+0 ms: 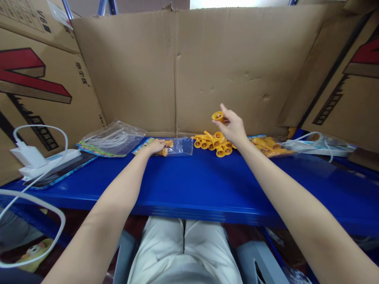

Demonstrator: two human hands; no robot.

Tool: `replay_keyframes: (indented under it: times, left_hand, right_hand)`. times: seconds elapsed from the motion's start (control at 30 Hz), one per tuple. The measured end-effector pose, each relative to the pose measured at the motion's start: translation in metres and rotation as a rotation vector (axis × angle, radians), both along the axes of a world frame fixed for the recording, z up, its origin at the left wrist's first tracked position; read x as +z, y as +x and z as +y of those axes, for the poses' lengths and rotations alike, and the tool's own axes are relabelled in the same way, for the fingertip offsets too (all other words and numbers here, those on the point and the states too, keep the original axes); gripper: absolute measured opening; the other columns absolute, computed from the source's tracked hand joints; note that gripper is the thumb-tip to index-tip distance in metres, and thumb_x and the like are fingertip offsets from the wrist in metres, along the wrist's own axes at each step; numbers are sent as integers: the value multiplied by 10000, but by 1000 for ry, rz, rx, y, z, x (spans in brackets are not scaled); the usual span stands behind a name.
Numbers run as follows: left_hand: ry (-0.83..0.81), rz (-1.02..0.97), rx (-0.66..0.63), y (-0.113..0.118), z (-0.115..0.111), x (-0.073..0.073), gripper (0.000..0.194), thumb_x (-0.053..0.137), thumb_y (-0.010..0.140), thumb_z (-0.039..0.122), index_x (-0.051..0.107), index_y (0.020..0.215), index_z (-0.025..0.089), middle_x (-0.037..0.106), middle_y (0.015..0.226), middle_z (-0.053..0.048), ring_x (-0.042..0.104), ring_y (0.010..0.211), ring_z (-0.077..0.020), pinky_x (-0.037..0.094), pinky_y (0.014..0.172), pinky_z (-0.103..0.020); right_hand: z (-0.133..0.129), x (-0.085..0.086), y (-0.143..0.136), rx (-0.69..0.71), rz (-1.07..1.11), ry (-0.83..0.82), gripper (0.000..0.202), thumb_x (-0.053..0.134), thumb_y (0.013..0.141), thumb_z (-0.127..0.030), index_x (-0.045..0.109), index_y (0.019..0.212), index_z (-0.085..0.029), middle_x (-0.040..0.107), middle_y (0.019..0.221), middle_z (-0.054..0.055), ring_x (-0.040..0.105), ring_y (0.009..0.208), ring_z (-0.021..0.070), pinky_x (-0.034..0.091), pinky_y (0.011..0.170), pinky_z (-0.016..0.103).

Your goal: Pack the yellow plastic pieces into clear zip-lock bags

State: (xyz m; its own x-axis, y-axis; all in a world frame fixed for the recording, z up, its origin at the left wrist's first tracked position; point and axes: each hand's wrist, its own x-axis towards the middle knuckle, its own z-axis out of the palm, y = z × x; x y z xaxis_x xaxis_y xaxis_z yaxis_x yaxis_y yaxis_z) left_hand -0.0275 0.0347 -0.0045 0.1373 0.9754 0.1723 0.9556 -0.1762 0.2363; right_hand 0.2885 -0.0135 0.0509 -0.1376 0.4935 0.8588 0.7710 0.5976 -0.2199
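My right hand (232, 123) is raised above the pile, its fingers closed on a yellow cup-ended piece (218, 116). Below it, several similar yellow pieces (211, 142) lie heaped on the blue shelf (189, 181). My left hand (155, 146) rests at a small clear bag (183, 146) with a colourful header. Two orange-yellow pieces (168, 143) lie at its fingertips, over the bag; whether they are inside it I cannot tell. How the left fingers grip is partly hidden.
Clear bags with white cable (114, 138) and yellow pieces (268, 146) lie left and right. A phone (59, 173), a power strip with a charger (29, 156) and a looping white cable are at the left. Cardboard (133, 75) walls the back; another white strip (322, 146) is at the right.
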Motion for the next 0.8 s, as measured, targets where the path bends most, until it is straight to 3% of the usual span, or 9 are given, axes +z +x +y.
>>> replay_keyframes:
  times: [0.13,0.27,0.4,0.5,0.6,0.67,0.8]
  left_hand:
    - [25,-23,37,1,-7,3,455,310,886,309,665,1140,178,608,1245,-38,547,1169,-187,391,956,-222]
    - [67,21,80,3,-11,5,420,335,876,270,694,1082,201,641,1198,-30,569,1137,-190,428,906,-221]
    - [98,44,100,6,-14,6,415,342,878,267,690,1084,178,633,1211,-53,558,1149,-203,429,911,-231]
    - [98,52,94,8,-15,6,421,330,887,275,674,1105,165,626,1222,-60,562,1139,-198,418,925,-231]
    - [115,44,86,7,-15,5,429,314,895,286,669,1105,167,631,1218,-53,564,1131,-193,410,936,-232]
    - [132,18,83,7,-15,4,434,312,894,293,669,1104,164,631,1217,-56,563,1129,-198,410,938,-238]
    - [157,-43,88,4,-13,2,434,324,888,313,693,1060,163,652,1179,-65,563,1130,-219,419,924,-252]
  right_hand:
    - [1,-5,-40,142,-232,-288,668,576,807,-247,353,1429,-150,618,1127,119,561,1064,233,432,937,372]
    - [-2,-14,-72,151,-419,-563,748,571,810,-193,231,1473,-131,589,1235,150,563,1109,235,435,936,342]
    - [-2,-22,-88,160,-474,-647,821,578,806,-178,129,1492,-164,613,1216,112,599,1048,195,452,892,300]
    - [-3,-25,-87,75,-521,-620,673,596,797,-204,347,1419,-136,627,1184,129,610,1026,216,458,863,309]
    - [-5,-25,-77,-29,-618,-660,344,614,785,-276,656,1098,-137,686,1026,119,637,942,245,469,799,331]
    - [-6,-26,-70,-21,-651,-733,237,648,755,-308,711,923,-153,705,919,95,652,850,232,477,738,318]
    - [-3,-31,-61,35,-619,-833,118,673,705,-207,714,810,-171,709,834,55,644,737,182,473,657,271]
